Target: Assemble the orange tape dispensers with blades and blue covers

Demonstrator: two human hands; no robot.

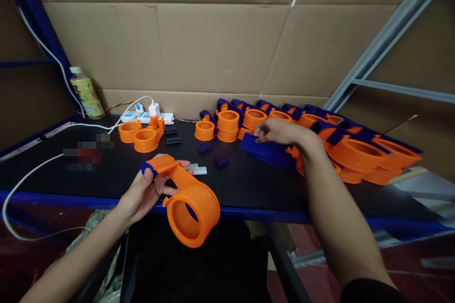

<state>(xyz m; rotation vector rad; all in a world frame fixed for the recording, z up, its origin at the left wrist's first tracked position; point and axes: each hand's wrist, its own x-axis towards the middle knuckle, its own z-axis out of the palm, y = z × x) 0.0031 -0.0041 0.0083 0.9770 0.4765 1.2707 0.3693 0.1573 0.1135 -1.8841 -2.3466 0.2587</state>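
My left hand [145,191] grips an orange tape dispenser [194,210] by its blue-tipped end, with the ring hanging over the table's front edge. At the right, my right hand [272,131] pinches the top edge of a flat dark-blue plastic piece [266,150] on the table. Two small dark-blue parts [221,161] lie between my hands. Just behind the fingers of my left hand are light-grey strips [197,169], partly hidden. Rows of orange-and-blue dispensers [359,151] stand around and beyond my right hand, some partly hidden by my forearm.
Orange parts [145,140] and dark strips [174,141] lie at the back left. Behind them is a white power strip [144,117] with cables. A yellow-labelled bottle [86,94] stands in the left corner. Cardboard [220,47] walls the back, and a metal frame slants at right.
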